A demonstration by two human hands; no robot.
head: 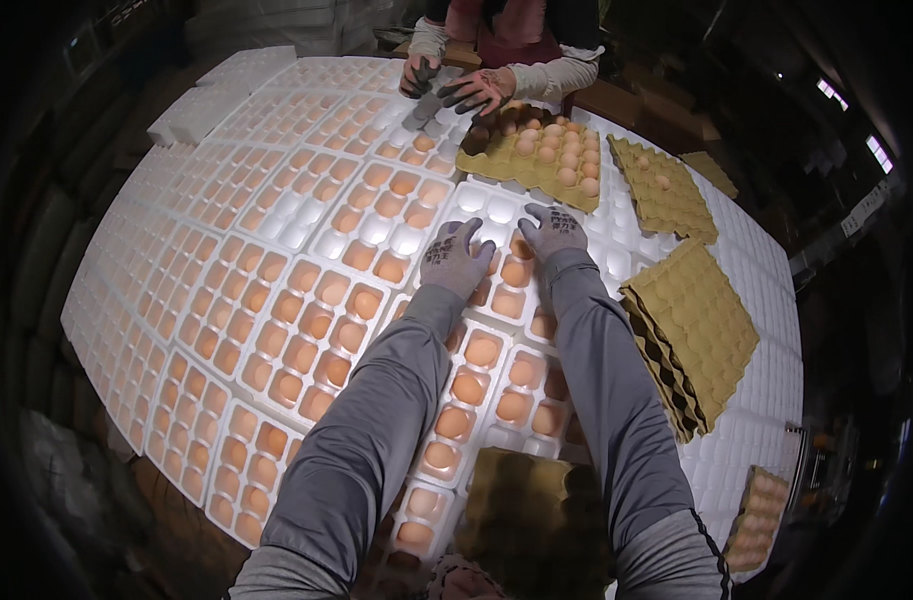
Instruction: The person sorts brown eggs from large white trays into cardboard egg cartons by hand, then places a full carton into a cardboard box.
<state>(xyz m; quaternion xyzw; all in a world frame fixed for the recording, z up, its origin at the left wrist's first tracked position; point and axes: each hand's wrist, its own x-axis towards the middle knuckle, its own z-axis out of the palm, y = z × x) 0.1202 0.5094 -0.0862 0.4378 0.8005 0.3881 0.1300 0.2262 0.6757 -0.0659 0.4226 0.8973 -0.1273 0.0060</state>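
Both of my hands wear pale gloves with dark print. My left hand (456, 259) is over a white foam egg tray (465, 180), its thumb and fingers curved above the cells; whether an egg lies beneath the palm is hidden. My right hand (554, 231) is at the same tray's right side, fingertips towards the cells, near a brown egg (516, 273). The tray's far cells hold no eggs, while nearer cells hold brown eggs. Just beyond my right hand lies a pulp egg flat (524, 169) carrying many eggs.
Foam trays filled with eggs (318, 326) spread to the left. Across from me, a co-worker's gloved hands (475, 88) hover by another flat. Stacked pulp flats (696, 322) lie at right, another flat (663, 187) beyond them. A dark pulp flat (535, 517) sits close before me.
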